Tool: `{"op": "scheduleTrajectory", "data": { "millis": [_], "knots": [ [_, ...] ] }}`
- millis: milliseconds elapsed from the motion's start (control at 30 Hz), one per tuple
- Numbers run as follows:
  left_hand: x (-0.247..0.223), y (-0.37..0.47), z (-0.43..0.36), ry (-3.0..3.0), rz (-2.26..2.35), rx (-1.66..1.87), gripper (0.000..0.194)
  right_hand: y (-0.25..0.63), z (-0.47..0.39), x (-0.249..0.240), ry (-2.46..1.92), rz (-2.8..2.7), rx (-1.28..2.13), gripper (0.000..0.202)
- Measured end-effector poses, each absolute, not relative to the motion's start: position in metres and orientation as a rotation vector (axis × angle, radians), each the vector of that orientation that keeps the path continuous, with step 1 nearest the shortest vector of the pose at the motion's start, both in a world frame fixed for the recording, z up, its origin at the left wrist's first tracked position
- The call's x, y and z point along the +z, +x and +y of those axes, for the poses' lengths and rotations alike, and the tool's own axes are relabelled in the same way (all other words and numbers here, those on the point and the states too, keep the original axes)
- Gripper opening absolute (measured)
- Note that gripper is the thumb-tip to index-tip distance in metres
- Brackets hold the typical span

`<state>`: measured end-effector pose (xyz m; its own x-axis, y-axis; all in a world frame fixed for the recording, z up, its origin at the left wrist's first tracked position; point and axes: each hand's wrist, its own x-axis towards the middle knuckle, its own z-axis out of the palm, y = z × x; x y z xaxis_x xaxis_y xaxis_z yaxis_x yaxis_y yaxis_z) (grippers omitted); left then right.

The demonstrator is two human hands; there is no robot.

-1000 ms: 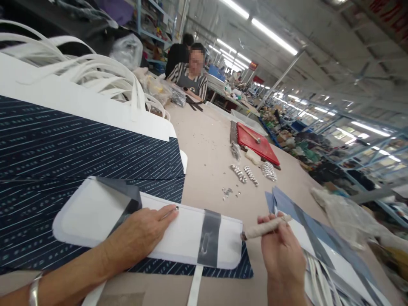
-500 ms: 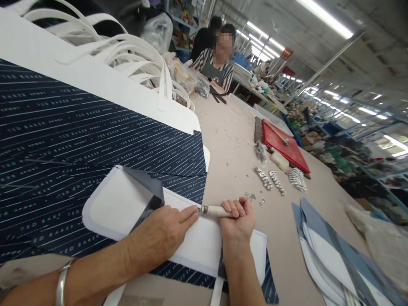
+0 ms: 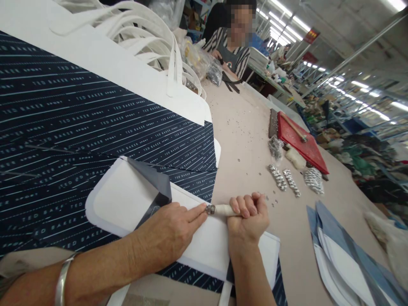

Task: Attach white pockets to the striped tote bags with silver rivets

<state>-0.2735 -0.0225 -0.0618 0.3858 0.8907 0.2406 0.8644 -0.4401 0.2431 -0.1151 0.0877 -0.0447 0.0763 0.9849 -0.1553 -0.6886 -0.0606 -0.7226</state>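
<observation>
My right hand (image 3: pixel 250 216) is closed around a hand tool with a white handle (image 3: pixel 224 210) and a metal collar; its working tip is not distinguishable. My left hand (image 3: pixel 174 231) lies over a white panel (image 3: pixel 204 246), index and middle fingers stretched out to the tool's metal end. The left thumb is hidden. A dark grey strap (image 3: pixel 164 187) loops up from the panel beside my left hand. Beneath the panel spreads navy fabric (image 3: pixel 127 127) printed with white lines and lettering.
White panels with looped handles (image 3: pixel 143 38) are stacked at the far left. Small metal bits (image 3: pixel 276 199) lie beyond my right hand. Rightward are silvery packs (image 3: pixel 314 180), a hammer (image 3: pixel 295 128) on a red board (image 3: pixel 302 148), and grey-white pieces (image 3: pixel 347 255). Another person (image 3: pixel 236 55) sits opposite.
The camera view has shifted, so most of the scene appears farther right. My right hand keeps its hold on the tool, and my left fingers stay at its metal end.
</observation>
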Motion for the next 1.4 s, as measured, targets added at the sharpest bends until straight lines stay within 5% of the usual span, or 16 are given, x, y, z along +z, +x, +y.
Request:
{"op": "scheduleTrajectory", "data": {
  "millis": [233, 700, 1400],
  "knots": [
    [-0.058, -0.274, -0.024, 2.52, 1.598, 0.483, 0.039, -0.139, 0.068, -0.015, -0.559, -1.028, 1.443, 0.021],
    [-0.052, -0.273, -0.024, 2.566, 1.609, 0.411, 0.041, -0.123, 0.074, -0.025, -0.659, -0.876, 1.4, 0.026],
    [-0.05, -0.274, -0.024, 2.421, 1.645, 0.503, 0.021, -0.158, 0.067, -0.005, -0.814, -1.916, 1.167, 0.028]
  ]
}}
